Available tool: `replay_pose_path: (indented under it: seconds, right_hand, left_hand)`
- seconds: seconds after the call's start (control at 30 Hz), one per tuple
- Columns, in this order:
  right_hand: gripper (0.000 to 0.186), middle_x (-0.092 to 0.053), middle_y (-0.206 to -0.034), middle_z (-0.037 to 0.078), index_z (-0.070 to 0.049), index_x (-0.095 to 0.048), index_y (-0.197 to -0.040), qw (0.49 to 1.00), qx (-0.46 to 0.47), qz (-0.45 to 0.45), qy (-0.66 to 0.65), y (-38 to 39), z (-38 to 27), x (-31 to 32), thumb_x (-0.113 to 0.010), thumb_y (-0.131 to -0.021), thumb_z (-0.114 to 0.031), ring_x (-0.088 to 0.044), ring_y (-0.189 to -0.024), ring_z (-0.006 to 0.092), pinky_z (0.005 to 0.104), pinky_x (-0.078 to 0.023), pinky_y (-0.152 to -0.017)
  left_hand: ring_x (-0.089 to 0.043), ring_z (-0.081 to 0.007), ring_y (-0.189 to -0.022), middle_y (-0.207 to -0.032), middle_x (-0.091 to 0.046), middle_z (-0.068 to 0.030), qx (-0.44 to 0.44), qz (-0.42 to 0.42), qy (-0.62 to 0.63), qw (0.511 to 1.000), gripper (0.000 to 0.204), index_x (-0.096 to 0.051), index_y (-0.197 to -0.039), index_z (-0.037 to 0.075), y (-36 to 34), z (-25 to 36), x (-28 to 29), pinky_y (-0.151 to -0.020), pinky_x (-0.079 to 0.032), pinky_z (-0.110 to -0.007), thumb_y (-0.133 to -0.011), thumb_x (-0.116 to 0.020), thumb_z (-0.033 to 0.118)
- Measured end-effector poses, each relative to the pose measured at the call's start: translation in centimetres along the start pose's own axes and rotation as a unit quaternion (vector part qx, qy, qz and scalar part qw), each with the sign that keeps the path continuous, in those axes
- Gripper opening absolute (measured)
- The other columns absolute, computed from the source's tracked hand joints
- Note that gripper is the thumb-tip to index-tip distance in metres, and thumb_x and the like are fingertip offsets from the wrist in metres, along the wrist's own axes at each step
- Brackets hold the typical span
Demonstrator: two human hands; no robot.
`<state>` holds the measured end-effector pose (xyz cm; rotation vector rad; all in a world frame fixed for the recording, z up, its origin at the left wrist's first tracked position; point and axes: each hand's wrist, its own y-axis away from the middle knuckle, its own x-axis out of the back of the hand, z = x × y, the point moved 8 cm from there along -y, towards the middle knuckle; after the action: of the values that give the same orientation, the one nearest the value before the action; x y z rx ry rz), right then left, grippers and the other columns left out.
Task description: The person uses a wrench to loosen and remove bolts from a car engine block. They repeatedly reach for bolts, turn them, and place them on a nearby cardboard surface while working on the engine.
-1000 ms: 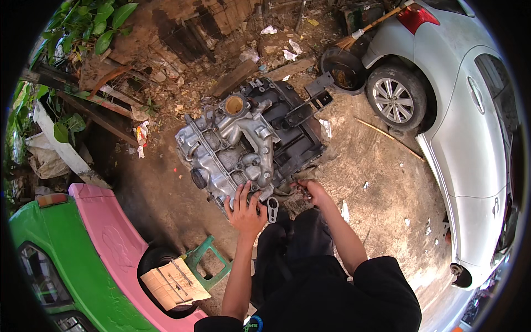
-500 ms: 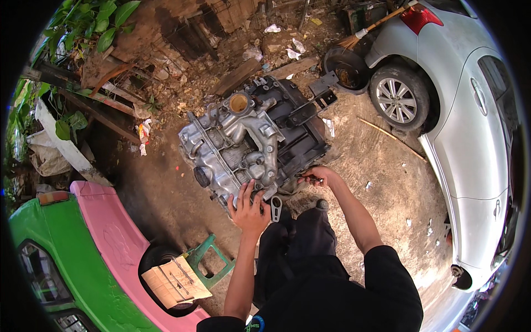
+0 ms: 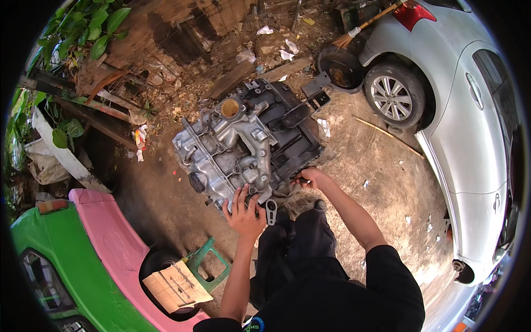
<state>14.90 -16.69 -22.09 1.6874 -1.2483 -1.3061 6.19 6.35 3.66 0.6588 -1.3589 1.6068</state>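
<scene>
A grey metal car engine (image 3: pixel 243 146) sits on the ground in front of me, with a round opening in its upper housing and a black section (image 3: pixel 287 119) on its right. My left hand (image 3: pixel 244 214) rests on the engine's near edge with its fingers spread. Beside that hand, a flat grey bracket with holes (image 3: pixel 271 212) juts out toward my legs. My right hand (image 3: pixel 311 177) is at the near right side of the engine, its fingers curled in a pinch. Something small and dark shows at those fingers, too small to make out.
A silver car (image 3: pixel 442 110) stands at the right, a black basin (image 3: pixel 338 72) and a broom (image 3: pixel 368 25) near its wheel. At lower left are a green and pink vehicle (image 3: pixel 105 232), a green stool (image 3: pixel 210 265) and cardboard (image 3: pixel 176 288) bearing thin rods. A stick (image 3: pixel 387 135) lies right of the engine.
The whole view has shifted slightly, so everything appears a little farther left. Both hands keep their places at the engine.
</scene>
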Motion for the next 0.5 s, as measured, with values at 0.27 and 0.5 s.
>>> replay_pose_path:
  seconds: [0.27, 0.5]
  right_hand:
    - [0.010, -0.069, -0.085, 0.018, 0.007, -0.062, -0.099, 0.996, 0.036, 0.068, -0.039, 0.4, -0.3, -0.9, -0.052, -0.098, 0.005, -0.062, -0.057, 0.0206, 0.0295, -0.041, -0.039]
    - [0.009, -0.069, -0.085, 0.015, 0.001, -0.061, -0.099, 0.981, 0.106, 0.137, -0.085, -0.2, 0.9, -1.4, -0.052, -0.097, 0.002, -0.062, -0.059, 0.0210, 0.0342, -0.042, -0.039]
  left_hand:
    - [-0.059, -0.0222, -0.132, -0.139, -0.066, 0.0011, 0.004, -0.011, -0.006, 1.000, 0.025, -0.074, -0.100, 0.022, 0.0, 0.0, 0.0, -0.117, -0.030, -0.049, -0.078, -0.062, 0.016]
    - [-0.058, -0.0225, -0.132, -0.141, -0.065, 0.0002, 0.000, -0.013, -0.007, 1.000, 0.026, -0.074, -0.101, 0.021, 0.2, 0.0, 0.1, -0.118, -0.029, -0.050, -0.078, -0.063, 0.015]
